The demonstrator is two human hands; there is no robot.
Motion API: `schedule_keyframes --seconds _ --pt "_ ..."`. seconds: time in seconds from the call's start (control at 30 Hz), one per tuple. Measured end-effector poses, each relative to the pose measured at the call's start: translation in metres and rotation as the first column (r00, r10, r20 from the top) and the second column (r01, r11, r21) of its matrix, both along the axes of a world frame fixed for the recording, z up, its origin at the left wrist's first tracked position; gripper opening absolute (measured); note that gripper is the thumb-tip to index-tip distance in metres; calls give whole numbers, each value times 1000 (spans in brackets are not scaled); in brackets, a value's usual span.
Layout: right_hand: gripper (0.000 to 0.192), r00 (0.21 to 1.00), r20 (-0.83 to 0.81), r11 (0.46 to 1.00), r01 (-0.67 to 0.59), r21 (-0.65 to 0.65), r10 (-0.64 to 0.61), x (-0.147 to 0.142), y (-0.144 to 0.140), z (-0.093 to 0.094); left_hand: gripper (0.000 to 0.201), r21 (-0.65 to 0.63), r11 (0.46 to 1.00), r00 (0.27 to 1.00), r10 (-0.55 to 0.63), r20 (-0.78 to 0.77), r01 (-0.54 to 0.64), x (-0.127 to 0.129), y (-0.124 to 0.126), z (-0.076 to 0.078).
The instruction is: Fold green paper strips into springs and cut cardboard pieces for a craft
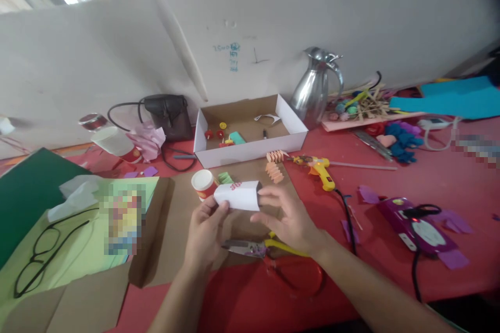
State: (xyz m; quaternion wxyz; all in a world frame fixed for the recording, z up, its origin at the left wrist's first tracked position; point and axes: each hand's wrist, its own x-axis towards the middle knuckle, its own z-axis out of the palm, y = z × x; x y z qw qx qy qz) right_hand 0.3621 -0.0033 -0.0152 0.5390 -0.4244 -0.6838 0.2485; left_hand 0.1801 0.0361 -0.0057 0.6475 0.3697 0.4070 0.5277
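A curved piece of white paper [242,199] with red print, perhaps part of a paper cup, hangs above the cardboard. Thumb and fingers of my left hand [207,226] pinch its left end. My right hand [287,216] is at its right end, thumb and fingers apart; whether the fingertips touch the paper I cannot tell. Beneath my hands lie scissors [250,248] with yellow and red handles, partly hidden by my right wrist. Just behind my left hand stands a red and white paper cup [203,183]. Pleated orange paper strips [274,172] rest beyond the right hand.
A shallow white box [250,153] holds small parts. A yellow glue gun [322,173] and a purple power strip [417,226] with cords lie to the right. Behind stands a metal jug [314,86]. Eyeglasses [37,258] rest at left, near a brown bag [167,114].
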Motion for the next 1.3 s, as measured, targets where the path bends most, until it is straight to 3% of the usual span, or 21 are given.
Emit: schedule_keyframes --seconds 0.13,0.2,0.27,0.4,0.57,0.87,1.03,1.13,1.2,1.3 --pt "61 997 -52 972 71 226 -60 0 0 1 21 -166 986 978 9 207 26 -1 2 1" --pt "72 988 -147 986 59 159 -35 1 0 4 21 -240 969 970 -2 243 62 -2 1 2" --pt "77 974 -221 999 -50 3 49 1 0 8 20 -287 951 970 -41 241 111 0 -1 1" --pt "63 940 -244 949 -280 -146 239 2 -2 15 21 -316 925 957 -129 260 211 7 -6 -4" --pt "41 946 -251 957 -248 -151 206 2 -3 17 22 -261 928 947 -202 250 267 14 -9 -10" --pt "34 930 -297 946 -275 -170 217 -1 -2 19 22 -141 960 962 -217 164 241 18 -11 -19" --pt "38 877 -398 910 -367 -192 270 -3 0 15 18 -64 971 965 -217 146 228 23 -8 -20" --pt "51 818 -491 874 -442 -200 301 -7 0 10 18 -33 983 979 -176 102 180 25 -8 -17" --pt "59 806 -537 871 -429 -239 250 -9 0 7 18 1 991 988 -133 76 134 25 -9 -15" --pt "47 858 -505 897 -290 -335 89 -12 0 5 16 61 997 998 -57 31 55 26 -10 -13"
